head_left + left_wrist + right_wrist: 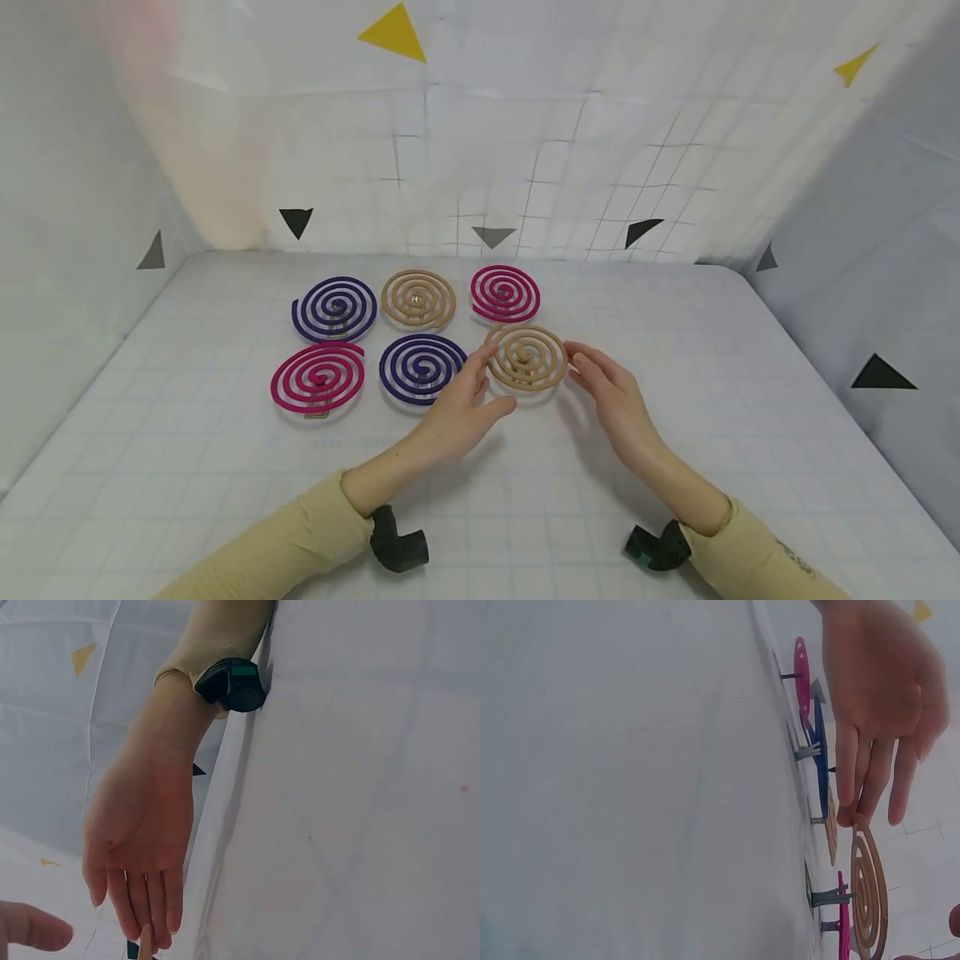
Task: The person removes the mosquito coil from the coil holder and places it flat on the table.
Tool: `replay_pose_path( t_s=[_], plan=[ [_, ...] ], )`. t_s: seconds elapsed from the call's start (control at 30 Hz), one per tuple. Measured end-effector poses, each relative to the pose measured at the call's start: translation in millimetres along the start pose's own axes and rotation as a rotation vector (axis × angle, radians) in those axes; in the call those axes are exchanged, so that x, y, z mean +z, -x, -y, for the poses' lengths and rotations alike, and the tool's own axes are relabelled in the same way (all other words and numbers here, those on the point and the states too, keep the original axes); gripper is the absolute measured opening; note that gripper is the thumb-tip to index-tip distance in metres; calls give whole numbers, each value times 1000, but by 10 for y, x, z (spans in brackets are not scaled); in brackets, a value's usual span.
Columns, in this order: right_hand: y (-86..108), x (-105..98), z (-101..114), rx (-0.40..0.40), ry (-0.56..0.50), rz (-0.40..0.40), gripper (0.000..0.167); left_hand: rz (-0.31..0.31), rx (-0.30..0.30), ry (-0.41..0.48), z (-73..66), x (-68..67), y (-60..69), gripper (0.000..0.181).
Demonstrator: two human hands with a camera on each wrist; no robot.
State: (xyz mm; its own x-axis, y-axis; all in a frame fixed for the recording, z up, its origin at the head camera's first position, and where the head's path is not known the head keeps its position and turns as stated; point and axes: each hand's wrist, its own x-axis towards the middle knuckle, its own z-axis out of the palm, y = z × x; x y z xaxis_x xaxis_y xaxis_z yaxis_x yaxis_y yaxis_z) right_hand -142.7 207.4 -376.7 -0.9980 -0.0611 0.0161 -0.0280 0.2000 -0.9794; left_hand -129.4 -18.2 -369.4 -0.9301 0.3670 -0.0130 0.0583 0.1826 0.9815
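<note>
A tan spiral coil [527, 358] stands raised on a small metal stand at the front right of the group. My left hand [463, 414] touches its left edge with relaxed fingers, partly covering the blue coil [422, 368] beside it. On the coil's right edge rest the fingertips of my right hand [617, 408]. In the right wrist view the tan coil [868, 892] is seen edge-on on its stand, with the left hand [881, 697] beyond it, fingers loosely extended. The left wrist view shows the right hand [146, 817] palm on, fingers nearly straight.
A dark blue coil [334, 309], another tan coil [417, 298] and a pink coil [506, 293] form the back row. Another pink coil [317, 377] stands at front left. White walls with black and yellow triangles surround the white table [225, 492].
</note>
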Motion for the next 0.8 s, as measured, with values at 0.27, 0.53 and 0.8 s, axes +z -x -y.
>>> replay_pose_path(
  t_s=[0.27, 0.53, 0.8],
  plan=[
    [-18, -42, 29, -5, 0, -7, 50, -7, 19, -9, -38, 39, -31, 74],
    [-17, -87, 40, -14, -24, -34, 49, -13, 13, 9, -83, 89, -78, 73],
    [-21, -157, 65, -27, -34, -60, 50, -20, -13, -8, -132, 171, -162, 75]
  ],
)
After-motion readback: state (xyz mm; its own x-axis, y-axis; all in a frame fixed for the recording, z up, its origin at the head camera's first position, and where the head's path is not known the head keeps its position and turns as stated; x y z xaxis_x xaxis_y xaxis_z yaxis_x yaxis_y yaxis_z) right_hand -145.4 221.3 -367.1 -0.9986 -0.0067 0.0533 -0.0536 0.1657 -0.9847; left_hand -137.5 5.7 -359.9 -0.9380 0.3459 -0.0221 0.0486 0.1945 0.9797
